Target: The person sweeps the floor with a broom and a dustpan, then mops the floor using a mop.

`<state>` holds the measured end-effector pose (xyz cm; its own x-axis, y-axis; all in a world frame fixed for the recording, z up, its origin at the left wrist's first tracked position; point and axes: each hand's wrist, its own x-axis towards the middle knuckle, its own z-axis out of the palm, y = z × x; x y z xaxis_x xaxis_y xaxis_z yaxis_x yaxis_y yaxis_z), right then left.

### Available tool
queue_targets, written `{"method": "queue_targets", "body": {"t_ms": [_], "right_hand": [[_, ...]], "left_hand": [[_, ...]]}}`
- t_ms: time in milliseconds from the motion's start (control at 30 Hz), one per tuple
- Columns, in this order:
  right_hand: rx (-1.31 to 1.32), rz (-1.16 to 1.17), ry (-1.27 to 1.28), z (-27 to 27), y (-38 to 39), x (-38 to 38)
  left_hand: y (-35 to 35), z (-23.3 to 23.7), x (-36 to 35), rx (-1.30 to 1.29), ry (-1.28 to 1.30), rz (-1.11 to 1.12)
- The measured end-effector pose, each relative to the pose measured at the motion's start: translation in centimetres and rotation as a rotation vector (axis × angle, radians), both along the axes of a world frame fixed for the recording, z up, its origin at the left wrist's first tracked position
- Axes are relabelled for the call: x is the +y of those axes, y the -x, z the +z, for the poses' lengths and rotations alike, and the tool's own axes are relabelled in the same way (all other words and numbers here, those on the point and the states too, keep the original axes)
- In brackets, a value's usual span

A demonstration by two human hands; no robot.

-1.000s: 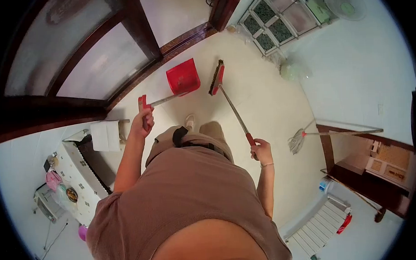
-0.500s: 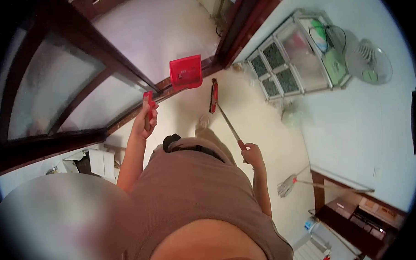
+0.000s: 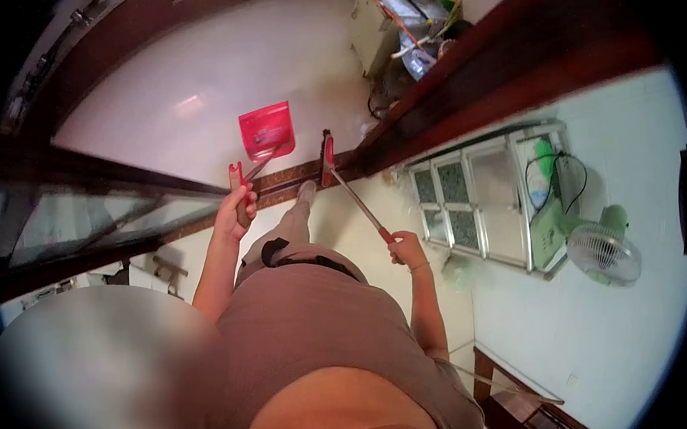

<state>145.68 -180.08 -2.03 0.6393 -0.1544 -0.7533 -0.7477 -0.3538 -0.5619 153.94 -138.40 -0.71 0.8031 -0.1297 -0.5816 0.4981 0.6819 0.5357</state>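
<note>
My left hand (image 3: 235, 209) grips the red handle of a long-handled red dustpan (image 3: 265, 132), whose pan hangs out ahead over the doorway threshold. My right hand (image 3: 406, 249) holds the red grip of a broom; its metal shaft runs forward and up to the red broom head (image 3: 327, 159) beside the dustpan. One of my feet (image 3: 306, 191) is stepping at the brown threshold strip (image 3: 286, 184) between the two tools.
A dark wooden door frame (image 3: 460, 89) stands to the right and a glass door panel (image 3: 79, 224) to the left. A glass-fronted cabinet (image 3: 472, 202) and a green fan (image 3: 603, 252) stand along the right wall. Clutter (image 3: 405, 31) sits beyond the doorway.
I have walked forward toward the doorway; the dustpan and broom head now reach the threshold. The mop and low wooden furniture on the right have left the view.
</note>
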Motion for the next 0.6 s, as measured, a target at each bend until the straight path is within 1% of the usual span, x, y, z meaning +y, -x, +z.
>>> {"method": "queue_targets", "body": {"t_ms": [33, 67, 167, 300, 367, 400, 500, 567, 600], "right_hand": [[-0.004, -0.009, -0.023, -0.2, -1.5, 0.1], [-0.008, -0.044, -0.05, -0.2, -3.0, 0.1], [0.022, -0.141, -0.087, 0.8, -7.9, 0.8], [0.047, -0.147, -0.105, 0.0, -13.6, 0.3], [0.003, -0.142, -0.048, -0.8, -15.8, 0.7], [0.025, -0.153, -0.021, -0.2, -17.2, 1.0], [0.052, -0.209, -0.015, -0.5, -20.6, 0.4], [0.038, -0.207, -0.022, -0.9, -22.9, 0.0], [0.063, -0.21, -0.021, -0.7, -23.8, -0.1]], "left_hand": [[-1.7, -0.6, 0.2, -0.047, 0.057, -0.021], [-3.4, -1.2, 0.3, -0.002, 0.036, 0.017], [-8.4, -0.5, 0.8, 0.016, 0.023, 0.034], [-15.1, -0.4, 0.6, 0.004, -0.04, 0.029], [-19.0, 0.5, 0.4, -0.032, -0.1, -0.004], [-20.9, 0.7, 0.2, -0.027, -0.123, -0.013], [-26.4, 0.7, -0.6, -0.078, -0.156, -0.057], [-30.8, 0.6, -1.0, -0.087, -0.163, -0.091], [-33.0, 0.8, -1.2, -0.114, -0.193, -0.142]]}}
